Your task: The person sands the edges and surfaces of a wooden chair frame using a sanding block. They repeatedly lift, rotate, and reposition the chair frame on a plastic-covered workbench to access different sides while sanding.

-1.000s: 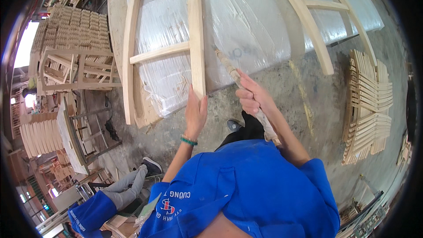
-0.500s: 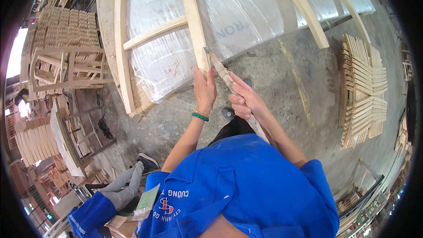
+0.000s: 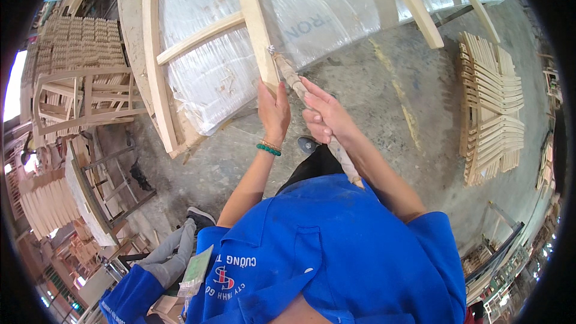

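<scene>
A pale wooden frame (image 3: 252, 15) of straight legs joined by a crossbar lies on a plastic-wrapped surface. My left hand (image 3: 274, 110) is closed around the near end of its right leg, thumb along the right side. In my right hand (image 3: 326, 113) is a long tool with a wrapped handle (image 3: 290, 75), slanting from my belly up to the leg. Its narrow tip (image 3: 272, 51) rests at the leg's right edge, just beyond my left hand; the exact shape of the tip is too small to make out.
A second wooden frame (image 3: 417, 9) lies at the far right of the plastic wrap (image 3: 324, 15). Stacked curved wooden parts (image 3: 492, 108) stand on the floor at right. At left are an assembled frame (image 3: 87, 99) and piles of slats (image 3: 78, 42). A seated person in blue (image 3: 135, 291) works at lower left.
My right hand has pushed the tool a little farther along the leg, away from me. My left hand keeps its grip, and the whole view has shifted slightly.
</scene>
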